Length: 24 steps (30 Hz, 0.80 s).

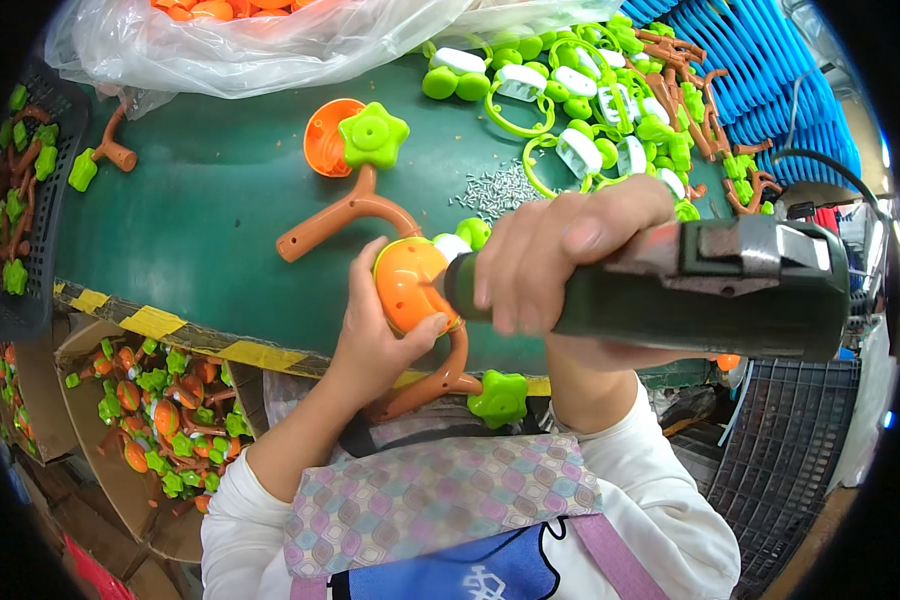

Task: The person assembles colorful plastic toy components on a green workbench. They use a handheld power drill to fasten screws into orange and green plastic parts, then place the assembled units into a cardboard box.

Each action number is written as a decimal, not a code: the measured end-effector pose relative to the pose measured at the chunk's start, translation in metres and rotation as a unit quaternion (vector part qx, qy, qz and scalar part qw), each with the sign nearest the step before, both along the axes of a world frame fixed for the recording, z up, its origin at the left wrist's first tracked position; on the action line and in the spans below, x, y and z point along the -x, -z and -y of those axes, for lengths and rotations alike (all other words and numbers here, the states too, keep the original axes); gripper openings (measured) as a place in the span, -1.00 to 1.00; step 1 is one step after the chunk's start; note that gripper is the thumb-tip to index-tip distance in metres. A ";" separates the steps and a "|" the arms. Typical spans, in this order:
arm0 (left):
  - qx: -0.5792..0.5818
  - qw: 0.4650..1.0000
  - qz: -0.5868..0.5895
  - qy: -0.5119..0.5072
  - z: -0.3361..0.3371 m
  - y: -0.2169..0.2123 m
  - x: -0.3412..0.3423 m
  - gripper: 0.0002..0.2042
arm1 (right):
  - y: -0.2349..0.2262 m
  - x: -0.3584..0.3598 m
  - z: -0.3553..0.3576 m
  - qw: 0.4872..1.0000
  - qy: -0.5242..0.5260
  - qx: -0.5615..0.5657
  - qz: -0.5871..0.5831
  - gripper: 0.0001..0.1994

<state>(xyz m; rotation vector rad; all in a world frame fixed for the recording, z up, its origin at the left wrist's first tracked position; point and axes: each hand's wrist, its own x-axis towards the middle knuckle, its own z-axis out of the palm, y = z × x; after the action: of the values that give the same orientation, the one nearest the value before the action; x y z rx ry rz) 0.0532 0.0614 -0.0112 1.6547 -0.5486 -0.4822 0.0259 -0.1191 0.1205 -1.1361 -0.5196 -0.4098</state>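
The driver is gripped by the curled fingers of the right hand, its blurred tip held at the 3 o'clock side of the orange ball; whether it is turning cannot be told. The ball is clasped between the thumb and fingers of the left hand, above the surface. From it a brown branch is seen running toward 5 o'clock, ended by a green star; a second branch is set toward 11, its star just short of 12. Both appear to be fitted, so this piece is judged largely put together, its fastening not shown to be complete.

At 8 o'clock, below the surface's edge, jumbled toys are held in a carton; many look assembled and are judged done. On the surface, loose screws are heaped at 1 o'clock, and a half shell is partly covered by the upper star at 11. Between 1 and 2, green-and-white parts are piled, apparently unused. Farther off at 11, orange shells are held in a bag, so much is judged left.
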 end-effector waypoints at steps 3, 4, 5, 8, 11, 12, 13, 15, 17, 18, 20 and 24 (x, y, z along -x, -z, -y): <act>0.020 1.000 0.015 -0.007 -0.001 0.013 -0.001 -0.06 | 0.013 0.000 -0.009 1.000 -0.006 0.006 -0.021 -0.39; 0.024 0.999 0.023 0.004 0.001 0.018 -0.002 -0.05 | 0.018 0.000 -0.013 1.000 -0.008 0.008 -0.027 -0.33; 0.026 0.999 0.030 0.012 0.003 0.021 -0.006 -0.03 | 0.022 -0.001 -0.017 0.999 -0.012 0.009 -0.033 -0.28; 0.022 0.994 0.105 0.011 0.003 0.028 -0.004 0.01 | 0.015 0.005 -0.019 0.992 0.011 0.034 -0.122 -0.21; 0.024 0.998 0.058 0.009 0.004 0.017 -0.002 -0.02 | 0.003 0.005 -0.011 0.997 -0.025 -0.019 -0.073 -0.42; 0.018 1.000 0.020 0.012 0.002 0.006 -0.002 -0.05 | 0.000 0.007 -0.007 0.997 -0.034 -0.037 -0.059 -0.49; 0.034 0.999 0.008 0.010 0.000 0.005 -0.001 -0.07 | -0.003 0.009 -0.003 0.996 -0.043 -0.055 -0.046 -0.56; 0.088 0.993 -0.082 0.016 -0.003 0.001 -0.001 -0.09 | -0.008 0.012 0.006 0.998 -0.025 -0.052 -0.012 -0.60; 0.073 0.994 -0.074 0.015 -0.005 -0.001 0.000 -0.08 | -0.008 0.015 0.016 1.000 0.015 -0.009 0.014 -0.56; 0.066 0.995 -0.069 0.016 -0.006 0.001 -0.001 -0.08 | -0.006 0.015 0.020 0.999 0.029 0.010 0.024 -0.55; 0.052 0.997 -0.046 0.020 -0.006 0.004 -0.003 -0.09 | 0.005 0.018 0.015 0.999 0.049 -0.002 -0.024 -0.58; 0.032 0.998 -0.044 0.016 -0.002 -0.007 -0.002 -0.12 | 0.021 0.017 0.013 0.994 0.065 0.013 -0.082 -0.55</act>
<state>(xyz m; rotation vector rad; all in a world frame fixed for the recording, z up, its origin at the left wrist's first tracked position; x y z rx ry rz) 0.0557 0.0638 -0.0040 1.5590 -0.5204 -0.5533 0.0086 -0.1318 0.0993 -1.2207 -0.3100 -0.4184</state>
